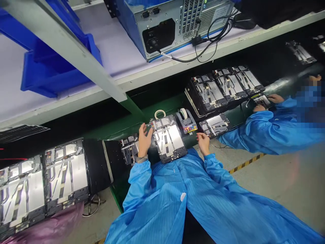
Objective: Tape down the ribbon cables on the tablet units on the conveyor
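The tablet chassis at the far left [21,193] is cut off by the frame edge, and the left wrist partly covers a smaller opened unit [127,149]. The co-worker [269,125] at right is blurred and cropped. The left hand [144,141] is half open, its thumb close against the upper-left edge of an opened tablet [169,140]; contact is hard to confirm. The right hand [203,144] has its fingertips drawn together near a tape dispenser [186,122]; whether they pinch anything cannot be told. The tablet lies at the near edge of the green surface [118,131], before a tape roll [155,115]. Above, a shelf [142,75] carries a computer case [161,32].
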The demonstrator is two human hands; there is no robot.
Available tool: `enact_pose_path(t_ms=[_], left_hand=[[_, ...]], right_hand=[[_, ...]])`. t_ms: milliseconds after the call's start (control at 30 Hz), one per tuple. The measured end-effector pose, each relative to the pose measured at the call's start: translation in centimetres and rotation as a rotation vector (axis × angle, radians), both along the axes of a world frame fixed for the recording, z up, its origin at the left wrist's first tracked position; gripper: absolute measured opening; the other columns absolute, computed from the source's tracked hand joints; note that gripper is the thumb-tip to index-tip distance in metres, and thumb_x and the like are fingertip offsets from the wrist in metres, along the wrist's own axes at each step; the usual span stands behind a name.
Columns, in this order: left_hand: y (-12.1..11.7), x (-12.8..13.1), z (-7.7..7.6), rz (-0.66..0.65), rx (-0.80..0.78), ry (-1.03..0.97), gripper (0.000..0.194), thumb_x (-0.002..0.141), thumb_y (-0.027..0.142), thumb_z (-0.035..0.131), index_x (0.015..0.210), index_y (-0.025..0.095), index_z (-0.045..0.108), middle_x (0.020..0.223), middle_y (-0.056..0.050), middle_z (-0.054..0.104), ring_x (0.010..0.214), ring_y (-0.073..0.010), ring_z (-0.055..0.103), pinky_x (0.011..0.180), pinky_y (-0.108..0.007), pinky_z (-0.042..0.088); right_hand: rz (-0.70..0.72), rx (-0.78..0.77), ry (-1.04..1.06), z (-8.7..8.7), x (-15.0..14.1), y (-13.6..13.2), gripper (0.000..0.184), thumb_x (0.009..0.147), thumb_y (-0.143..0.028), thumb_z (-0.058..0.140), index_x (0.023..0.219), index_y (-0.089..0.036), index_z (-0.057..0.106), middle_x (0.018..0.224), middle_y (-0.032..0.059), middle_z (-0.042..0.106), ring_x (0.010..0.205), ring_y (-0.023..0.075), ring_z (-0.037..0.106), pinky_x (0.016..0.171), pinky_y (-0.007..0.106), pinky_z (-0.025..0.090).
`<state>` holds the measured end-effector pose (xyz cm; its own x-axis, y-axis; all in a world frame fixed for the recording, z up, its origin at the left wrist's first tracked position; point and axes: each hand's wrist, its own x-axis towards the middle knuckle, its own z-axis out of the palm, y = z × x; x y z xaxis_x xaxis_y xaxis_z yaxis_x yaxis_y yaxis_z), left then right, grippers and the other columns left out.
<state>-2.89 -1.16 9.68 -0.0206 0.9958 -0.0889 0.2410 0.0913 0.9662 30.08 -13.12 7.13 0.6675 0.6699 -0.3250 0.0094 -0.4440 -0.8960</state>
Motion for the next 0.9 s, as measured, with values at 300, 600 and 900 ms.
enact_pose_path(t_ms=[300, 600, 900], left_hand=[[-12.8, 2.5, 0.8, -0.006, -0.2, 0.071, 0.059, 0.103, 0.058, 0.055, 0.16, 0.041, 0.049, 0.177, 0.0, 0.03, 0.167, -0.0263, 0.021, 0.139, -0.049, 0.014], [-9.0, 1.2, 0.3, 0.187, -0.106, 0.021, 0.036, 0.099, 0.05, 0.065, 0.123, 0.025, 0.076, 0.12, -0.01, 0.072, 0.113, -0.027, 0.069, 0.107, -0.048, 0.054], [-4.0, 1.7, -0.2, 0.303, -0.06, -0.115, 0.027, 0.091, 0.039, 0.074, 0.108, 0.019, 0.07, 0.1, -0.006, 0.071, 0.09, -0.0178, 0.067, 0.088, -0.034, 0.056]], right_hand=[[0.659, 0.162, -0.135, 3.0, -5.9, -0.9, 0.066, 0.094, -0.056, 0.068, 0.152, -0.025, 0.062, 0.165, 0.0136, 0.05, 0.155, 0.0316, 0.04, 0.131, 0.056, 0.027], [0.679, 0.127, -0.454, 5.0, -6.6, 0.7, 0.071, 0.096, -0.054, 0.062, 0.157, -0.021, 0.053, 0.17, 0.0193, 0.037, 0.159, 0.0395, 0.032, 0.128, 0.066, 0.026], [0.981, 0.159, -0.715, 8.3, -14.4, 10.6, 0.1, 0.1, -0.054, 0.052, 0.173, -0.014, -0.003, 0.18, 0.0198, -0.01, 0.167, 0.0395, -0.011, 0.13, 0.07, 0.003]])
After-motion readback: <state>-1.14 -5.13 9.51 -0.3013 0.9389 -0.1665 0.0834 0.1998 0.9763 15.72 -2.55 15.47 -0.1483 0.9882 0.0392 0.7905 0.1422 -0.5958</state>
